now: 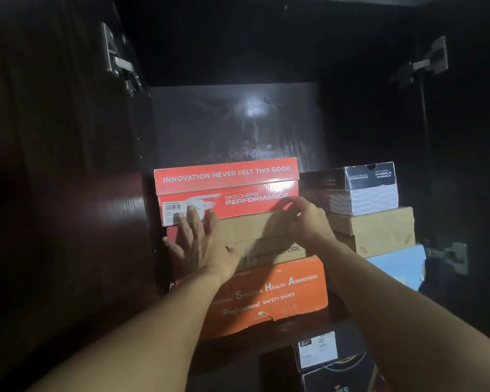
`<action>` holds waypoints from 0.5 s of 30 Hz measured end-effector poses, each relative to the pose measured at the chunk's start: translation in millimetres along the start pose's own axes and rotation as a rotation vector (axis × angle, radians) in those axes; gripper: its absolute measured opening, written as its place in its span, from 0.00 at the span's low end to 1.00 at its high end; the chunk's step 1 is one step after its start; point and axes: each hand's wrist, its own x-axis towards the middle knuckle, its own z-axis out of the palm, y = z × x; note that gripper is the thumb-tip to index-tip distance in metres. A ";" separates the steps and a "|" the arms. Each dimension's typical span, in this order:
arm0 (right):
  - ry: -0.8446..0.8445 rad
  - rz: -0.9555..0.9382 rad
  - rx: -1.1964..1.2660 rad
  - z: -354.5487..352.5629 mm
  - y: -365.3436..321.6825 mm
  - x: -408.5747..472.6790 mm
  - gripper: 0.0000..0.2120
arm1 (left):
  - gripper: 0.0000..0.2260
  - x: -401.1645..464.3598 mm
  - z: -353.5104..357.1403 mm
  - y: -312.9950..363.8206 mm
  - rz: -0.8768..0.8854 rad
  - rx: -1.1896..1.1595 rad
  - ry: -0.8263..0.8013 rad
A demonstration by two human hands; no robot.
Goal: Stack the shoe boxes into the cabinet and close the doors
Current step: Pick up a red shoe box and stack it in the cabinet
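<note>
- The red shoe box [227, 188] sat on top of the left-hand stack inside the dark cabinet [235, 123], its long axis running left to right and its long side turned toward the camera.
- Its lid read "INNOVATION NEVER FELT THIS GOOD." in white, the side below read "SKECHERS PERFORMANCE", and a white barcode label was stuck at the left end.
- It rested on a plain brown box [249, 226], which lay on another brown box with partly shadowed print, and an orange safety-shoes box [269, 295] formed the base, sticking out nearest the camera.
- The left hand [198, 244] lay flat with fingers straight and spread, fingertips touching the red box's label, the palm over the brown box's left end; it gripped nothing.
- The right hand [309, 219] was at the red box's lower right corner, fingers bent against the edge; whether it pinched the box or only pressed it could not be told.
- Just beside, to the right, stood a second stack: a black and white Skechers box [359, 188] over a tan box [379, 230] over a light blue box [399, 264].
- Both cabinet doors stood open, with metal hinges [119, 60] showing at the sides.
</note>
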 end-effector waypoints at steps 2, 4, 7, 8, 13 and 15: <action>-0.040 0.014 -0.006 0.6 1.0 -1.8 0.26 | 0.40 -1.7 -1.2 -1.7 0.017 0.033 0.008; -0.089 0.036 -0.061 1.0 2.2 -1.8 0.29 | 0.39 -3.4 -3.6 0.1 0.020 0.037 0.007; -0.156 0.060 -0.165 -1.2 4.5 -0.7 0.32 | 0.38 -8.0 -8.2 10.3 0.046 0.030 -0.010; -0.161 0.058 -0.166 -4.2 4.9 -1.2 0.30 | 0.38 -9.4 -9.7 14.1 0.061 0.024 -0.017; -0.154 0.042 -0.198 -44.4 6.1 -15.5 0.17 | 0.34 -21.5 -17.0 39.4 0.148 -0.027 -0.064; -0.132 0.039 -0.317 -74.0 6.0 -31.1 0.16 | 0.30 -31.9 -18.2 56.9 0.191 -0.084 -0.108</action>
